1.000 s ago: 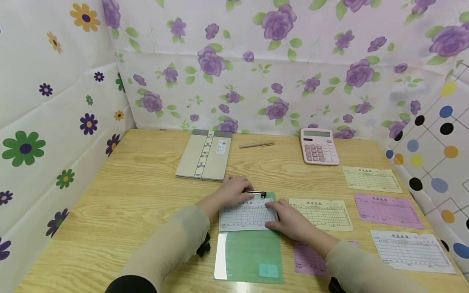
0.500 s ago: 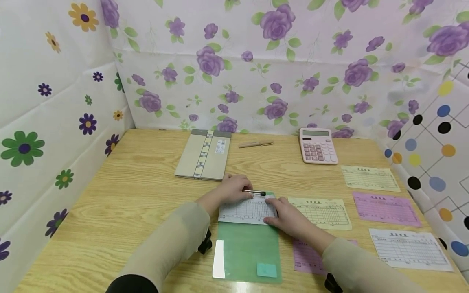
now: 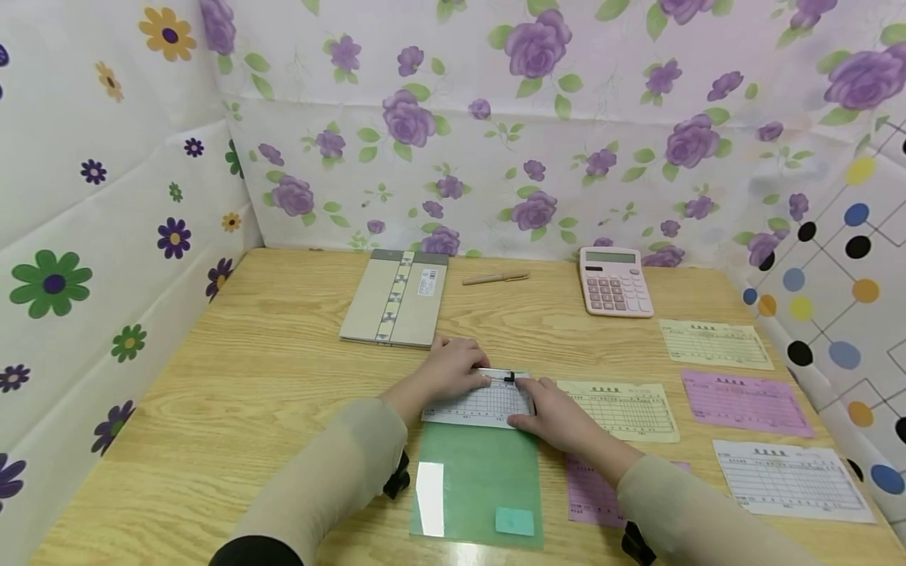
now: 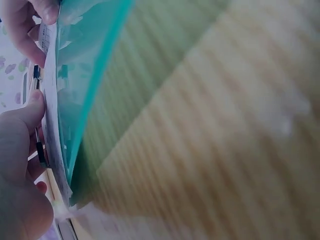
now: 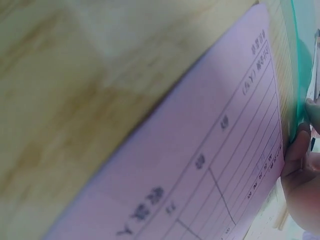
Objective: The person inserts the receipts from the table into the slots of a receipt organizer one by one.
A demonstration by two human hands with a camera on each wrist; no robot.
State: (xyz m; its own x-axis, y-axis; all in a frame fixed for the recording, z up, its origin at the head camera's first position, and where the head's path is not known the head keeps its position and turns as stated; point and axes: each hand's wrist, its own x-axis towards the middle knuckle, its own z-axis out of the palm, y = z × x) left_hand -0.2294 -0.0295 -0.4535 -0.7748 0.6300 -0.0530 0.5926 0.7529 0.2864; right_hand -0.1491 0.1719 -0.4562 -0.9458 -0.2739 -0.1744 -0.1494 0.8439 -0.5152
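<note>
A green see-through clipboard (image 3: 474, 479) lies on the table in front of me, in the head view. A white printed form (image 3: 481, 407) lies across its upper part, its top edge under the metal clip (image 3: 501, 372). My left hand (image 3: 456, 368) grips the clip at its left side; in the left wrist view the thumb (image 4: 35, 102) presses on the clip. My right hand (image 3: 559, 418) pinches the right edge of the form and clipboard between thumb and fingers. A pink form (image 5: 215, 135) lies near that hand in the right wrist view.
Right of the clipboard are a yellow form (image 3: 619, 410) and a partly covered pink form (image 3: 591, 491). Further right lie yellow, pink and white forms (image 3: 793, 479). A notebook (image 3: 396, 299), a pen (image 3: 495, 277) and a pink calculator (image 3: 616, 283) lie at the back.
The white form has slid away from me, up the clipboard beneath the clip, showing more green below it. The clip's bar has come down onto the form. Both hands stay nearly in place.
</note>
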